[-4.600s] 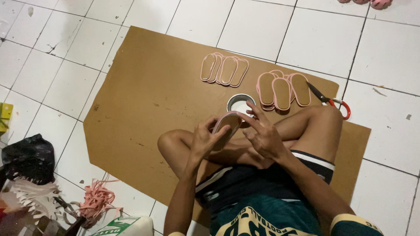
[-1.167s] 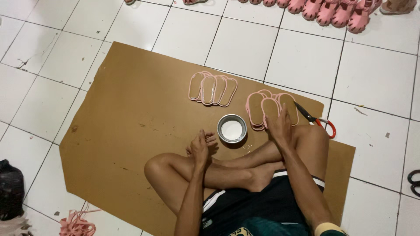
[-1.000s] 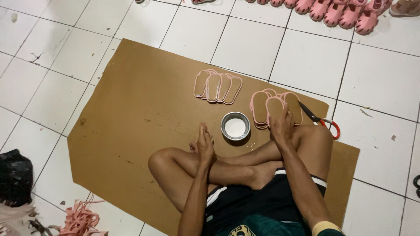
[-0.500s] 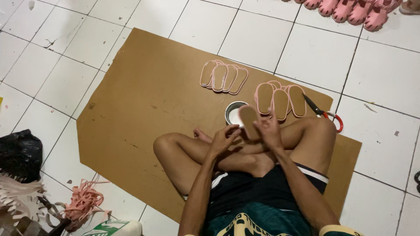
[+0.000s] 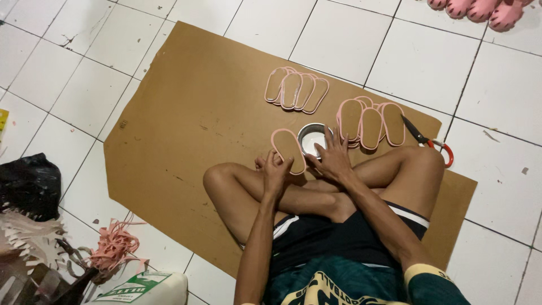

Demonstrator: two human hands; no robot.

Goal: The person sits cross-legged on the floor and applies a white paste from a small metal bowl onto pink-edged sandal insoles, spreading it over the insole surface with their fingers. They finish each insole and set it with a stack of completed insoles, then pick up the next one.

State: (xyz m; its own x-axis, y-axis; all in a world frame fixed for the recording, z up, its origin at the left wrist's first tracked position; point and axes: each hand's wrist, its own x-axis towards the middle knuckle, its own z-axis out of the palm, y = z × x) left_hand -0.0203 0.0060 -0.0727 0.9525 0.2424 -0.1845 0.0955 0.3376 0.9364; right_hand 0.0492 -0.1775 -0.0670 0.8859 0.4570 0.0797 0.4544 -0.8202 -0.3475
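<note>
At the bottom of the frame a person sits cross-legged on a sheet of brown cardboard (image 5: 186, 130) spread over white floor tiles (image 5: 73, 85). Just above the knees, near the centre of the frame, the left hand (image 5: 275, 172) pinches the lower edge of a pink-rimmed sole (image 5: 288, 150), holding it tilted toward the upper left. The right hand (image 5: 334, 160) is beside it with fingers spread wide, fingertips reaching over the rim of a small round metal tin (image 5: 314, 137); whether they touch the tin or the sole I cannot tell. The sole overlaps the tin's left side in the view.

Further up and to the right, a fanned stack of similar soles (image 5: 370, 120) lies on the cardboard, with red-handled scissors (image 5: 430, 142) just beside it at the cardboard's right edge. Higher still, centre frame, lies a second fanned stack of soles (image 5: 297, 90). In the lower left corner sit pink trimmings (image 5: 114, 248) and a black bag (image 5: 29, 183). At the top right edge, pink slippers (image 5: 480, 8) rest on the tiles.
</note>
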